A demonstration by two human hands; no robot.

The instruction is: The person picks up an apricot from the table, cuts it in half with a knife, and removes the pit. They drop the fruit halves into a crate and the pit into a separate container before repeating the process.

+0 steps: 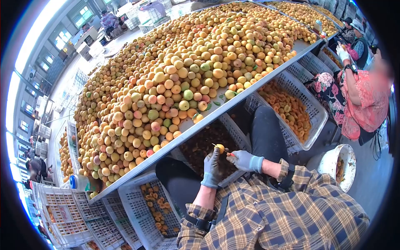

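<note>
A big, bright sorting hall was seen from above, with a long sloped table (233,106) piled high with a heap of apricots (179,83), yellow-orange mostly, a few green and blushed ones mixed in. Under the table's metal edge a row of white plastic crates was lined up. A middle crate (236,132) with dark contents was parked between the person's knees, a right-hand crate (317,113) was filled with what looked like halved fruit, and a lower crate (130,201) was only thinly covered.

The grip, for anyone curious: the left hand (212,167), in a dark grey glove, was closed round a single apricot (220,147), which was pinched up at the fingertips, with thumb and fingers pressed against it on both sides. That apricot was held in the air above the middle crate, just below the table edge. The right hand (245,160), in a lighter grey glove, was curled tight on a small red-tipped tool (230,154), and its tip was set right against the apricot. What kind of tool it was couldn't be made out at that size. The two hands were held close together, nearly touching.

Off to the right a white bucket (349,155) with some fruit in it was stood on the floor, and a co-worker in a pink floral top (364,104) was seated further along the same table. A bottle (81,182) was left lying at the table's near end.
</note>
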